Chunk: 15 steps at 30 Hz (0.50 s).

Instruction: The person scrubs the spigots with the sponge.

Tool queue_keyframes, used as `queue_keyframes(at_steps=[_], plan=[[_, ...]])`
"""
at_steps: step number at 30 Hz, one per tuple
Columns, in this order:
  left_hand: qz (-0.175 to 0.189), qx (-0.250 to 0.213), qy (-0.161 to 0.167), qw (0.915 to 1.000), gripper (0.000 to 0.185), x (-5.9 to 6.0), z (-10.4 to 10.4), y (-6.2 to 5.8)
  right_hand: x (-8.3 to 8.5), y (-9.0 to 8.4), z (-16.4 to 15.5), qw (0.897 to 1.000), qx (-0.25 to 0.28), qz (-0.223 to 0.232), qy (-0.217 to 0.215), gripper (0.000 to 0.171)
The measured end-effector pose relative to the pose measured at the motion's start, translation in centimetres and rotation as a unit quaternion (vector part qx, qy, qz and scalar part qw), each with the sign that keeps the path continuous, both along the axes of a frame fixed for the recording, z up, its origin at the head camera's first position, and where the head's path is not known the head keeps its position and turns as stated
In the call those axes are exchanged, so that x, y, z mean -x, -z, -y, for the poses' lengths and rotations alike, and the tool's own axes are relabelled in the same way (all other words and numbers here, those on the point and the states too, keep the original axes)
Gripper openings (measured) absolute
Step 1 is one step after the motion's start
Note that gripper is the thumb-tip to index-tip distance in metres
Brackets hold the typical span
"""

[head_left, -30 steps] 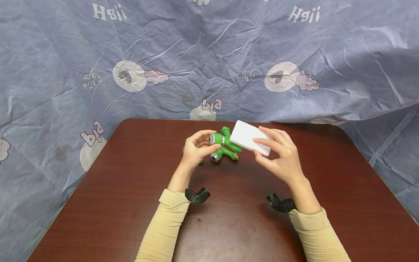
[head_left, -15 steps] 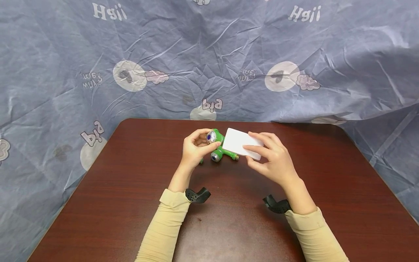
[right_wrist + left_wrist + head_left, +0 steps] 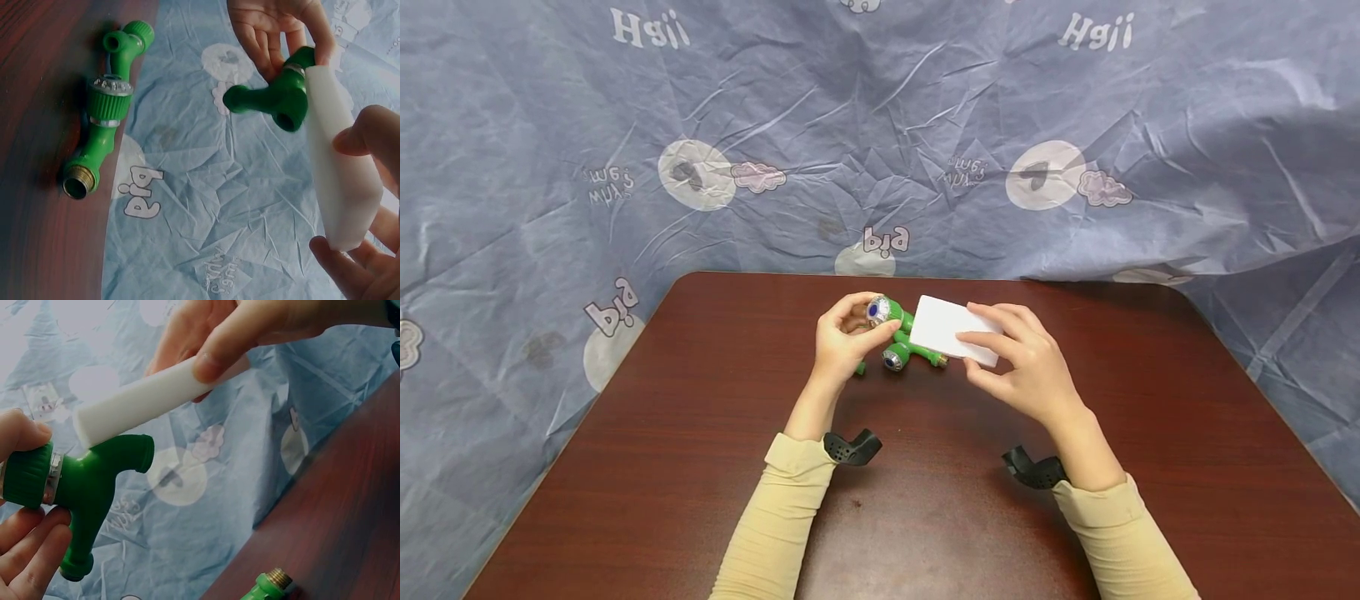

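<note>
My left hand (image 3: pixel 847 337) holds a green plastic tap (image 3: pixel 891 317) above the table by its ringed end; the left wrist view shows the tap (image 3: pixel 84 481) pinched between thumb and fingers. My right hand (image 3: pixel 1015 358) grips a white foam block (image 3: pixel 955 329) between thumb and fingers, and the block's (image 3: pixel 144 397) end touches the top of the tap body. In the right wrist view the block (image 3: pixel 340 169) lies against the tap (image 3: pixel 275 100). A second green tap (image 3: pixel 910 356) with a brass thread lies on the table under them (image 3: pixel 103 119).
The dark red-brown table (image 3: pixel 700 467) has rounded far corners and is backed by a crumpled blue-grey printed sheet (image 3: pixel 880 125). Black wrist mounts (image 3: pixel 850 448) sit on both forearms.
The right hand brought the white block down and left onto the held tap. The left hand turned the tap so its ringed end faces up toward me.
</note>
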<state>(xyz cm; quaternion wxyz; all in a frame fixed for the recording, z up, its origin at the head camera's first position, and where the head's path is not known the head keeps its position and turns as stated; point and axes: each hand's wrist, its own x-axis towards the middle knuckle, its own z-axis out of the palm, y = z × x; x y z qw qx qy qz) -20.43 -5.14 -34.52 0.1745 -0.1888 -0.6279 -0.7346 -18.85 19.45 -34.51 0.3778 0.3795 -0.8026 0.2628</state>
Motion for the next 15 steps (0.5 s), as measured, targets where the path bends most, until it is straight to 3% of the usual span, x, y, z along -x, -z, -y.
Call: queue_keyframes(at_steps=[4, 8, 15], plan=[[0.004, 0.002, 0.0, 1.0, 0.038, -0.03, 0.09, 0.01, -0.07, -0.02, -0.2, 0.999, 0.026, 0.003, 0.033, 0.025], [-0.004, 0.044, -0.008, 0.999, 0.038, -0.17, 0.02, 0.04, -0.17, -0.1, -0.15, 0.996, 0.068, 0.007, 0.058, 0.025], [-0.043, 0.101, -0.013, 0.9938, 0.037, -0.57, -0.35, 0.02, -0.28, -0.23, 0.28, 0.994, 0.093, 0.025, 0.046, 0.025]])
